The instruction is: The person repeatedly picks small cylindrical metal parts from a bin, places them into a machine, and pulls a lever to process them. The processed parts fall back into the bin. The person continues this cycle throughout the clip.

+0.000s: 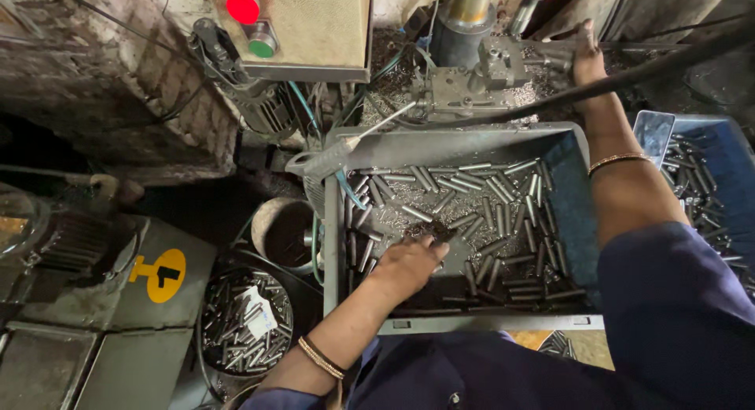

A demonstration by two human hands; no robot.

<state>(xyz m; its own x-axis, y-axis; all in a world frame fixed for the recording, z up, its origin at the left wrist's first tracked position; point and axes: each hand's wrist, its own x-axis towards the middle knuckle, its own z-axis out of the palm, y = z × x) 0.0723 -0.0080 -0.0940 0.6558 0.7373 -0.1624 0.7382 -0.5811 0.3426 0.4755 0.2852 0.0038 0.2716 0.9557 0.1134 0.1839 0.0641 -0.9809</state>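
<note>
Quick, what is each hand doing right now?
Left hand: down in the grey crate, fingers curled over the metal pins; whether it grips any cannot be told.
Right hand: up at the machine fixture, touching it; grip unclear.

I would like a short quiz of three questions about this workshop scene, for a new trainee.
1. True or false: the left hand is inside the grey plastic crate of short metal cylindrical pins.
2. What does the right hand touch?
A. the red round button
B. the grey metal machine fixture
C. the blue plastic bin
3. What shape is the dark container of pins at lower left?

Key: 1 true; 2 B; 3 round.
</note>
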